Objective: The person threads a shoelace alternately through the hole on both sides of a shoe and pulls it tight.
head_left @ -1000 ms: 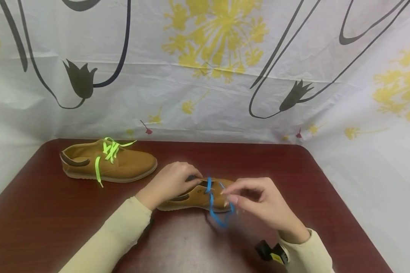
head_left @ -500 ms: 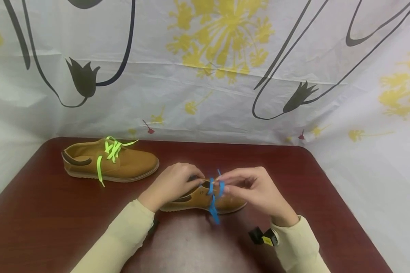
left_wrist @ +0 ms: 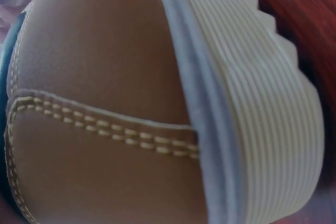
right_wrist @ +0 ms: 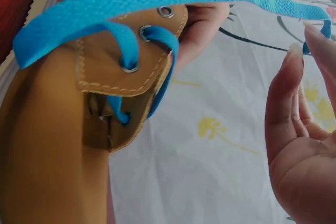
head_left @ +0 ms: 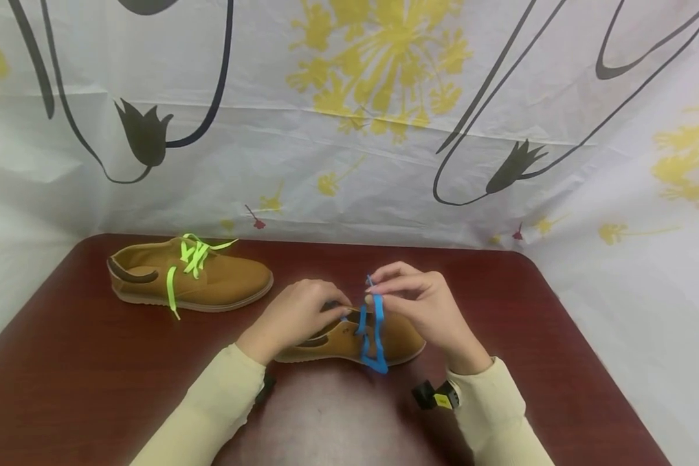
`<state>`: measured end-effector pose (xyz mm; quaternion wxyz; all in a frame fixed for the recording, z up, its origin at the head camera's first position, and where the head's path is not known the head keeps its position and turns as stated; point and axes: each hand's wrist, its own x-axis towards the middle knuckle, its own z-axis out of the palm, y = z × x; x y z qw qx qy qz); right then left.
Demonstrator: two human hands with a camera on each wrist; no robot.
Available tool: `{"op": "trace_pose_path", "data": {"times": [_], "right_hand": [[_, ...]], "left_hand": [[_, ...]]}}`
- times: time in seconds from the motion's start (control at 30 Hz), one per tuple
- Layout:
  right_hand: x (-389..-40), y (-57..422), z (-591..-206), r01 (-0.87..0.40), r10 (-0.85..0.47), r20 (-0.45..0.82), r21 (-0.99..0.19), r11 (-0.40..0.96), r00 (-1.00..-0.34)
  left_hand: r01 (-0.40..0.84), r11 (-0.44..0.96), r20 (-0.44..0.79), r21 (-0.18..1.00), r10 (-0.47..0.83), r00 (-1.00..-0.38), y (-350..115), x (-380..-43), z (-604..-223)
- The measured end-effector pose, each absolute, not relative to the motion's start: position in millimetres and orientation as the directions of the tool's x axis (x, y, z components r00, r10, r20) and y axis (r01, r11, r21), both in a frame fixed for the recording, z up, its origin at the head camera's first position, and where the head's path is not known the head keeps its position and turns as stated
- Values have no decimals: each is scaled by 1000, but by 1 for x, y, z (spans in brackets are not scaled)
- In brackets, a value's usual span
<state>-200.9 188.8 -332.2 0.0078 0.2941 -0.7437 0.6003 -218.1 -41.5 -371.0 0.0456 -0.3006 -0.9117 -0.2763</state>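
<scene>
White cloth (head_left: 303, 162) printed with yellow and grey flowers, behind a dark red tabletop (head_left: 489, 291). Near the middle, a tan shoe (head_left: 338, 342) with toe to the right; farther back, to the left, a second shoe (head_left: 233, 278) with yellow-green laces. Left hand (head_left: 299, 317) holding the nearer shoe's upper. Right hand (head_left: 422, 301) raised above it, thumb and fingertips pinching a blue lace (head_left: 378, 323), apparently near its end, with a slack loop hanging below. On the flap (right_wrist: 100, 74), one eyelet (right_wrist: 166, 11) bare, others threaded. For neat lacing, probably best to pinch close to the tip, steady the flap, keep the ribbon flat and untwisted, and draw slack through gently.
</scene>
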Motion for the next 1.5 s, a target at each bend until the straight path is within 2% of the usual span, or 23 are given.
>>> {"op": "trace_pose_path", "data": {"times": [0.23,0.57,0.8,0.93,1.2,1.5], "right_hand": [[-209,185,-340,-369,-351,295,-915,166,-889],[-212,182,-347,-298,-272,245,-939,172,-930],[-216,177,-356,-264,-234,193,-908,324,-953],[-218,173,-361,-206,-197,143,-913,352,-970],[-220,166,-367,-156,-142,104,-893,421,-984],[-222,165,-369,-115,-165,48,-897,426,-985]], "left_hand": [[582,667,260,465,526,-810,-42,-218,-370],[588,658,257,471,535,-805,-41,-218,-370],[580,647,248,495,535,-808,-41,-219,-369],[573,644,251,506,526,-813,-41,-218,-370],[576,638,247,510,533,-809,-42,-219,-370],[580,653,258,487,526,-810,-40,-219,-371]]}}
